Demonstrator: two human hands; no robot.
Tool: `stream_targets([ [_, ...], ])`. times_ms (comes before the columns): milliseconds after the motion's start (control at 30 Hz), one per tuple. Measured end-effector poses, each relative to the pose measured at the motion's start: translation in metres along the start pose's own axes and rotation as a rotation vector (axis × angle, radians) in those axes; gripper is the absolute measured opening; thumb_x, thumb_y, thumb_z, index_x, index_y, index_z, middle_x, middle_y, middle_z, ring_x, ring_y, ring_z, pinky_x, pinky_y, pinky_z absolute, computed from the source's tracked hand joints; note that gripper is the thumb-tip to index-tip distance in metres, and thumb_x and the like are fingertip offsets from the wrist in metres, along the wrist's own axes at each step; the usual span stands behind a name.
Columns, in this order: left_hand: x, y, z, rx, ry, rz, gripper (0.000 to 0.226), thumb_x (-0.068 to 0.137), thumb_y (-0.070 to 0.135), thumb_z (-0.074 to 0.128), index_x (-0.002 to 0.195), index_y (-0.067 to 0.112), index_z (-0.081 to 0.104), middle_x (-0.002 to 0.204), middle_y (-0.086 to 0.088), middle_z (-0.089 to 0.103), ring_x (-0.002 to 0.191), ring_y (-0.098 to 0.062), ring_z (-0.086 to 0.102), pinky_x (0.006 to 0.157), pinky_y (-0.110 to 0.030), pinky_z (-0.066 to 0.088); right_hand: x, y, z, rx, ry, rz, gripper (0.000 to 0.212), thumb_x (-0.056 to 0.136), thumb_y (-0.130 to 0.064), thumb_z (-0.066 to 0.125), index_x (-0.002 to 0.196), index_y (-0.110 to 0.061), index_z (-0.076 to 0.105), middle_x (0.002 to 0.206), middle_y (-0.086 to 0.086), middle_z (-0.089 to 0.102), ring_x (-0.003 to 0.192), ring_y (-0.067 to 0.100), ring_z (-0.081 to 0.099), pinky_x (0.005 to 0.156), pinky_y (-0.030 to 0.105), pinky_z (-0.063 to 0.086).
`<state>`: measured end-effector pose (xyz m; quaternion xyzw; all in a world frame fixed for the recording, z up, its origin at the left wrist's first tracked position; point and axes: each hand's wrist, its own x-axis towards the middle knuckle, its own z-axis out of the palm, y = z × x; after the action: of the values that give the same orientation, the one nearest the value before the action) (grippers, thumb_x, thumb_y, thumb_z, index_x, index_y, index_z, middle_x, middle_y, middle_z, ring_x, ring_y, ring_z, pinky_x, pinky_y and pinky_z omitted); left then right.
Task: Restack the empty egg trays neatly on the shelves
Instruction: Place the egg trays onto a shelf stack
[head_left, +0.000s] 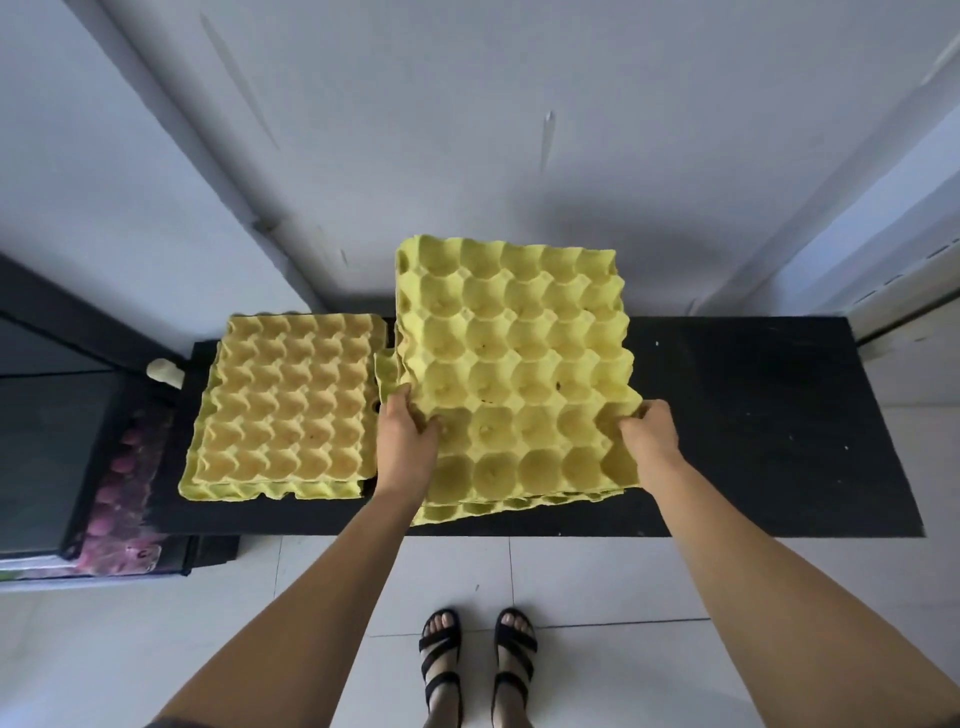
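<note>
A yellow egg tray (514, 353) is lifted and tilted above a short pile of yellow trays (483, 506) on the black shelf top (753, 415). My left hand (408, 431) grips the raised tray's left edge. Over on the tray's right edge, my right hand (649, 434) holds it, thumb on top. A second stack of yellow trays (291, 405) lies flat to the left, apart from the raised tray. All tray cups are empty.
A white wall stands close behind the shelf. Left of the shelf is a dark cabinet (47, 441) with pink egg trays (122, 499) leaning beside it. A white knob (165, 371) sits at the shelf's left corner. My sandalled feet (478, 665) stand on white floor tiles.
</note>
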<state>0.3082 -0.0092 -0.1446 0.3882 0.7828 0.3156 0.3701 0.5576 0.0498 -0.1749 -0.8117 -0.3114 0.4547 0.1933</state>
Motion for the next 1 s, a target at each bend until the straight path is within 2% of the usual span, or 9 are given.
stream_targets([
  [133,-0.004,0.036,-0.014,-0.103,-0.033,0.055,0.064,0.084,0.005,0.064,0.14,0.019,0.035,0.103,-0.004,0.052,0.089,-0.016,0.05,0.087,-0.034,0.046,-0.017,-0.02,-0.027,0.111,-0.002,-0.011,0.028,0.089,-0.007,0.055,0.111,-0.013,0.039,0.103,0.01,0.049,0.095,0.025,0.048,0.079,0.038,0.039],
  [200,-0.006,0.053,-0.028,-0.234,-0.089,0.018,0.064,0.079,0.004,0.068,0.132,0.026,0.039,0.104,0.0,0.058,0.09,-0.014,0.057,0.087,-0.036,0.049,-0.028,-0.031,-0.041,0.125,-0.017,-0.019,0.028,0.09,-0.01,0.056,0.112,-0.013,0.038,0.103,0.009,0.048,0.096,0.025,0.047,0.079,0.039,0.039],
  [267,-0.005,0.069,-0.04,-0.363,-0.157,-0.092,0.072,0.075,0.005,0.072,0.137,0.018,0.039,0.111,-0.004,0.062,0.097,-0.022,0.062,0.088,-0.044,0.052,-0.035,-0.039,-0.05,0.129,-0.038,-0.028,0.029,0.091,-0.013,0.056,0.114,-0.013,0.038,0.104,0.008,0.047,0.098,0.025,0.046,0.08,0.039,0.039],
  [333,-0.008,0.084,-0.051,-0.382,-0.214,-0.175,0.06,0.076,0.002,0.071,0.131,0.01,0.047,0.107,-0.009,0.064,0.095,-0.028,0.064,0.086,-0.05,0.053,-0.043,-0.045,-0.055,0.093,-0.056,-0.046,0.033,0.092,-0.015,0.055,0.121,-0.011,0.04,0.105,0.009,0.046,0.098,0.025,0.046,0.08,0.039,0.039],
  [567,-0.031,0.095,-0.06,-0.525,-0.274,-0.248,0.069,0.077,-0.009,0.065,0.136,0.012,0.035,0.106,-0.009,0.058,0.093,-0.027,0.062,0.082,-0.048,0.054,-0.052,-0.038,-0.063,0.023,-0.058,-0.044,0.03,0.094,-0.013,0.051,0.122,-0.003,0.049,0.108,0.012,0.049,0.096,0.026,0.045,0.084,0.041,0.04],
  [733,-0.052,0.101,-0.075,-0.677,-0.265,-0.201,0.068,0.077,-0.011,0.063,0.135,0.013,0.038,0.112,-0.013,0.06,0.093,-0.03,0.064,0.072,-0.045,0.055,-0.07,-0.042,-0.069,0.112,-0.149,-0.055,0.036,0.093,-0.022,0.056,0.126,-0.013,0.044,0.121,0.011,0.05,0.105,0.029,0.048,0.087,0.044,0.043],
  [800,-0.059,0.106,-0.089,-0.739,-0.272,-0.146,0.065,0.076,-0.014,0.061,0.129,0.018,0.04,0.116,-0.011,0.058,0.094,-0.029,0.063,0.067,-0.042,0.055,-0.082,-0.052,-0.069,0.163,-0.215,-0.088,0.039,0.094,-0.025,0.057,0.129,-0.016,0.042,0.118,0.007,0.05,0.101,0.026,0.048,0.082,0.042,0.041],
  [933,-0.07,0.118,-0.13,-0.737,-0.23,-0.035,0.073,0.079,-0.013,0.059,0.138,0.024,0.037,0.115,-0.005,0.058,0.093,-0.026,0.064,0.065,-0.04,0.056,-0.11,-0.072,-0.062,0.216,-0.293,-0.261,0.035,0.095,-0.019,0.057,0.129,-0.019,0.049,0.108,0.002,0.059,0.084,0.016,0.056,0.064,0.031,0.044],
  [1000,-0.075,0.12,-0.158,-0.721,-0.167,-0.007,0.068,0.081,-0.011,0.058,0.138,0.02,0.037,0.107,-0.004,0.062,0.088,-0.024,0.065,0.066,-0.038,0.054,-0.13,-0.086,-0.054,0.244,-0.329,-0.331,0.03,0.095,-0.017,0.057,0.124,-0.02,0.053,0.105,0.0,0.064,0.087,0.016,0.06,0.071,0.033,0.049],
])
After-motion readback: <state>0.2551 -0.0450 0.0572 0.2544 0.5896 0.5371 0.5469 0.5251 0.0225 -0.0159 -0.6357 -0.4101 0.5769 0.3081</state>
